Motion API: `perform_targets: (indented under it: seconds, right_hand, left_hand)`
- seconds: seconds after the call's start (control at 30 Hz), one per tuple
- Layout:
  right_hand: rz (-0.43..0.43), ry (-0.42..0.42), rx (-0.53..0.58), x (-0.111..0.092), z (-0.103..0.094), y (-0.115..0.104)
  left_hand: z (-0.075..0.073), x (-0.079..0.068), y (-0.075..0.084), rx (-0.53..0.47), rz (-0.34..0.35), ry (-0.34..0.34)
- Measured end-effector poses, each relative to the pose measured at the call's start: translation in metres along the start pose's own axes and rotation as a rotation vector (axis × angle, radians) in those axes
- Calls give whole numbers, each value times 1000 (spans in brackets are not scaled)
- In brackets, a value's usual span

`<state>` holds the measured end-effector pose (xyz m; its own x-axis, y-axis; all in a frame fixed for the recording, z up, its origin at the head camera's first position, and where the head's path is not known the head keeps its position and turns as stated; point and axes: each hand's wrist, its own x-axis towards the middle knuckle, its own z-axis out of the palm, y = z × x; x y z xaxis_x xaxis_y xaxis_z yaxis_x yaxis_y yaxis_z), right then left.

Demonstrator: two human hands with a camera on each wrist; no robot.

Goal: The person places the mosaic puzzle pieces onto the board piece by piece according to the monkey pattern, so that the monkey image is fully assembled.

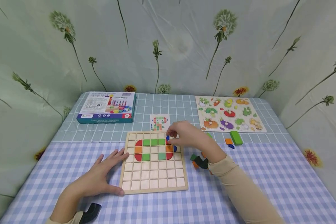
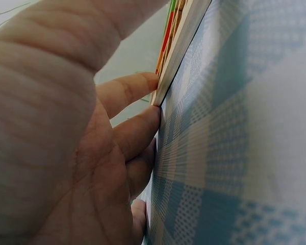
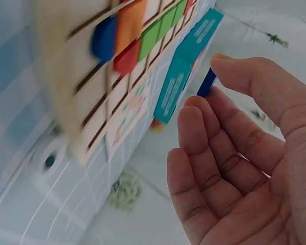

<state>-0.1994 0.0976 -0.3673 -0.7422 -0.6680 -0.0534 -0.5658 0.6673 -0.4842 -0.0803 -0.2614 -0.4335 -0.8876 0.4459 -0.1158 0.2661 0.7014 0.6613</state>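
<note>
A wooden grid board (image 1: 156,190) lies on the checked cloth, with red, green and orange pieces set in its upper rows. My left hand (image 1: 96,177) rests along the board's left edge, fingers spread and thumb at the near corner. In the left wrist view, fingertips touch the board's side. Over the upper right of the grid, my right hand (image 1: 186,135) pinches a small blue block (image 3: 207,81) between thumb and index finger. Another blue piece (image 1: 175,149), with a rounded edge, sits beside the orange square at the right of the pattern.
Behind the board lies a pattern card (image 1: 160,123). A boxed bead set (image 1: 106,107) is at the back left, a vegetable puzzle (image 1: 221,131) at the back right. Right of the board are a green block (image 1: 236,137), an orange square (image 1: 228,141) and loose pieces partly hidden by the right wrist.
</note>
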Motion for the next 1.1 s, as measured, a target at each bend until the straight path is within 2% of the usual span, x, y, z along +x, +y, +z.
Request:
perform_targets:
  seconds: [0.43, 0.77, 1.1]
  right_hand:
    - [-78, -80, -39, 49, 30, -45]
    - [-156, -118, -86, 79, 58, -62]
    - [-111, -132, -122, 89, 70, -70]
  left_hand:
    - [-1, 1, 1, 14, 6, 3]
    - [1, 0, -1, 7, 17, 4]
    - [0, 1, -1, -7, -10, 2]
